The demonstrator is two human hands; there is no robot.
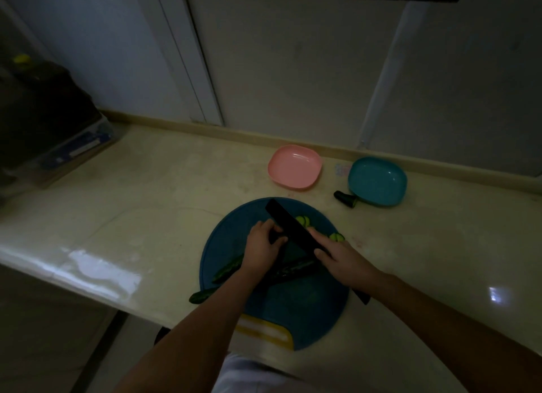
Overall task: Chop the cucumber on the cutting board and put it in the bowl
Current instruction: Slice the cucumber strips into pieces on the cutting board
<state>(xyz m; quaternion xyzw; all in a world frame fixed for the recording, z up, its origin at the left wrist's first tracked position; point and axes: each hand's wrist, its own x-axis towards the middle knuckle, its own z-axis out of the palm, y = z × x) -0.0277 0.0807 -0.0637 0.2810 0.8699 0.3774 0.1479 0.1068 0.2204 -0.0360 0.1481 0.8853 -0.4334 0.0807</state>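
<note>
A round blue cutting board (308,307) lies on the counter in front of me. My right hand (343,260) grips a black knife (290,225), its blade angled across the board toward the far left. My left hand (264,248) sits just left of the blade, fingers curled round a dark cucumber piece (275,234) that is mostly hidden. Long cucumber pieces (293,271) lie on the board under my hands, another (227,271) to the left. Cut slices (303,220) lie right of the blade. Beyond the board stand a pink bowl (294,167) and a teal bowl (377,181).
A cucumber end (345,199) lies on the counter by the teal bowl. One cucumber piece (202,296) hangs over the board's left rim. A dark bag on a box (50,122) stands at the far left. The wall runs behind the bowls. The light is dim.
</note>
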